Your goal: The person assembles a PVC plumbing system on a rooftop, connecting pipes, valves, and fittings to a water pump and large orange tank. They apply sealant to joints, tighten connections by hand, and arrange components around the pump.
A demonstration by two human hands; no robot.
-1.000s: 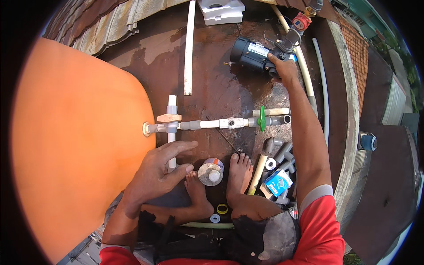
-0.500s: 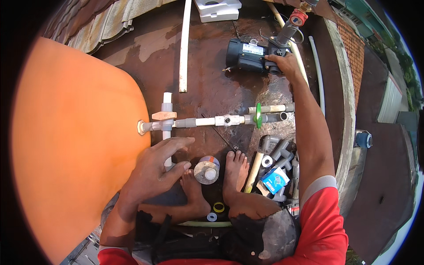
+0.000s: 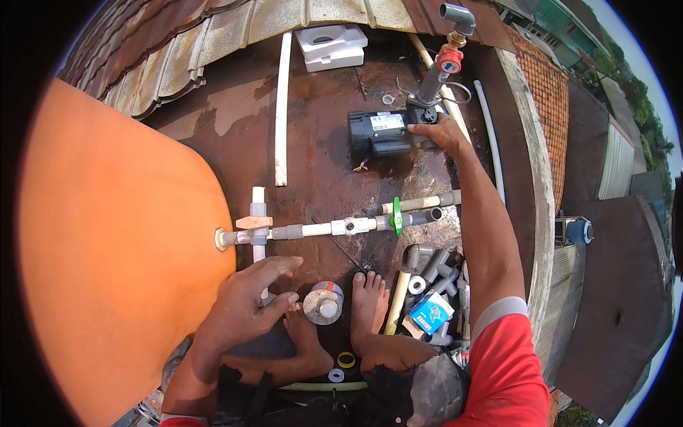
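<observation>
Reaching far forward with arm straight, the right hand (image 3: 435, 133) grips the black pump (image 3: 380, 133) on the rusty floor (image 3: 320, 171); the left hand (image 3: 249, 302) rests half-curled, holding nothing, beside the white pipe (image 3: 257, 242).

I see the right hand (image 3: 435, 132) on the black pump (image 3: 380, 133) (left hand (image 3: 249, 306) rests beside the orange tank (image 3: 107, 263)).

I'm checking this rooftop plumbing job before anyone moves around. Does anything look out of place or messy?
Yes. Loose grey pipe fittings and a blue packet lie piled by the bare feet, and a white pipe lies loose on the rusty, stained deck. The right hand rests on the black pump.
</observation>
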